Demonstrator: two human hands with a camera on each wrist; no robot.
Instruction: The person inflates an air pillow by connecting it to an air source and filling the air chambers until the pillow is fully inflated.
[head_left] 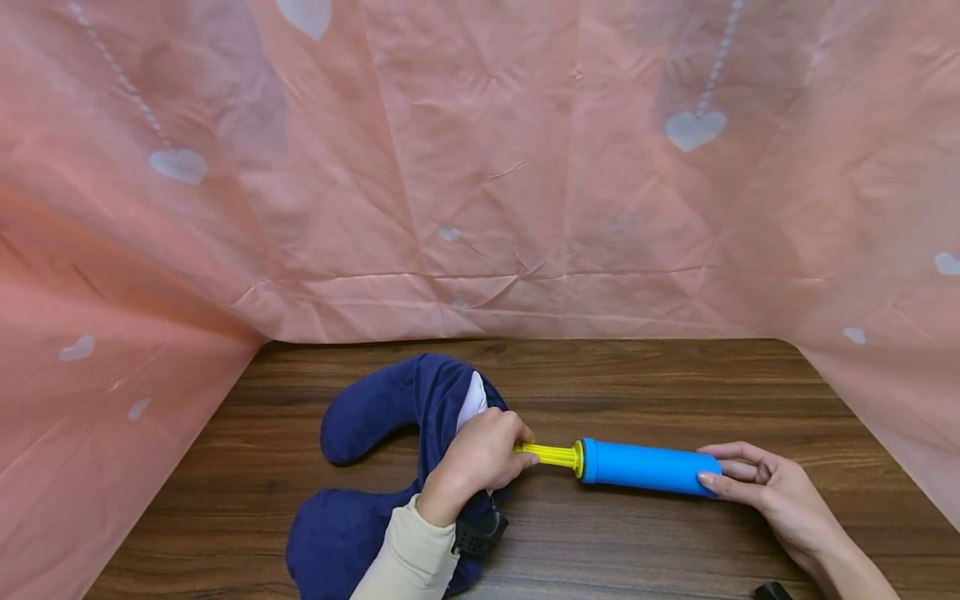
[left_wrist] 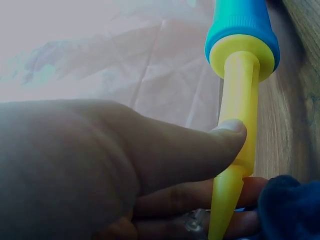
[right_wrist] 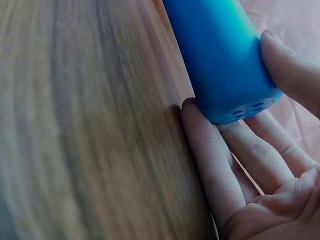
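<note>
A hand pump with a blue barrel [head_left: 648,468] and a ribbed yellow shaft [head_left: 555,455] lies nearly level, low over the table. My left hand [head_left: 480,454] grips the yellow part, its thumb along it and a tapered yellow nozzle [left_wrist: 226,200] running past the fingers. Beside that nozzle, a small clear plastic piece [left_wrist: 196,220] shows against the fingers. At the barrel's holed far end, my right hand [head_left: 776,492] holds it between thumb and fingers. Under the left forearm sits a navy U-shaped neck pillow [head_left: 375,408], with white lining [head_left: 472,400] showing at an opening in its cover.
The dark wood-grain table [head_left: 637,392] is bordered by a pink curtain [head_left: 487,192] with pale hearts at the back and both sides. A black device [head_left: 480,531] is on the left wrist. Another black object [head_left: 772,590] peeks in at the lower right.
</note>
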